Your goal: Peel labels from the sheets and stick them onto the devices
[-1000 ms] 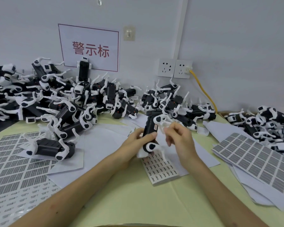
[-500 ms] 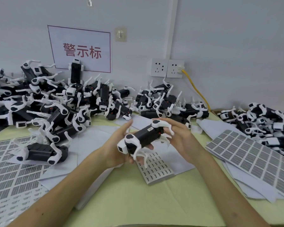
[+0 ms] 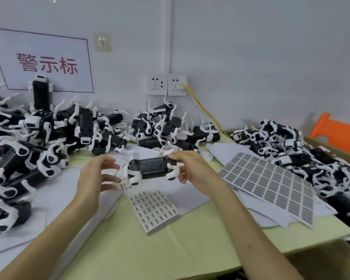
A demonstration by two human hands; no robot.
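At the centre of the frame the right hand (image 3: 192,170) grips one end of a black box-shaped device with white plastic legs (image 3: 150,168), fingers curled round it, holding it level above the table. The left hand (image 3: 95,176) is just beside the other end with its fingers spread and holding nothing. It is blurred, so whether it touches the device cannot be told.

Directly below lies a small white sheet of tiny printed labels (image 3: 156,209). A larger sheet of grey rectangular labels (image 3: 271,186) lies at right of centre.

The step looks like handling the device between labels. It goes best if the right hand keeps its grip on the end and leaves the flat black face clear. The free hand should take a label by one corner only, then smooth it down from one edge. The thin white legs could snag the sheets.

The pale yellow-green table top (image 3: 170,253) carries loose white backing paper (image 3: 55,178). A heap of similar black-and-white devices (image 3: 49,130) fills the left, and more lie in a brown cardboard box (image 3: 319,144) at right. On the grey wall hang a white sign with red characters (image 3: 47,61) and two white sockets (image 3: 166,84), one feeding a yellow cable (image 3: 202,111). An orange plastic object (image 3: 339,136) shows at the right edge.
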